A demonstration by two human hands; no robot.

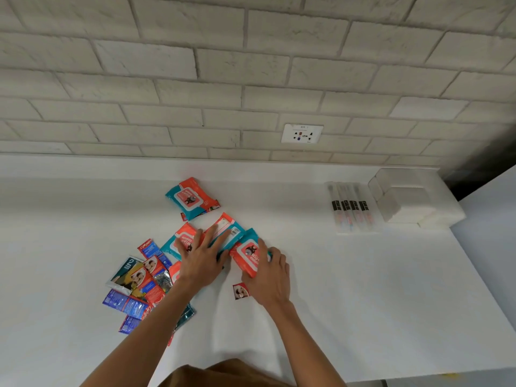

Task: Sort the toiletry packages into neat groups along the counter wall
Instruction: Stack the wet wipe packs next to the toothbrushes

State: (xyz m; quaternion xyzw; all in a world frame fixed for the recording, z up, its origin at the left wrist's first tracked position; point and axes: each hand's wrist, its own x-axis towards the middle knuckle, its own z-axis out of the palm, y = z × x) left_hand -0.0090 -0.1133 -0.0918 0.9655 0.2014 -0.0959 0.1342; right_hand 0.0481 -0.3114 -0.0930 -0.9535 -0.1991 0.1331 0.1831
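Note:
Several teal-and-orange wipe packs lie in the middle of the white counter (349, 289). One wipe pack (192, 198) sits apart, nearer the wall. My left hand (202, 259) lies flat with spread fingers over two packs, a face-up wipe pack (180, 241) and a face-down one (227, 229). My right hand (269, 272) grips the right edge of another wipe pack (247, 255). A small red toothpaste sachet (240, 291) lies just below my right hand. A jumble of toothpaste boxes and blue sachets (139, 283) spreads at the left, partly under my left forearm.
Several wrapped toothbrushes (352, 208) lie side by side at the right near the wall. White soap blocks (407, 196) are stacked in the right corner. A wall socket (302, 133) sits in the white brick wall. The counter ends at the right edge.

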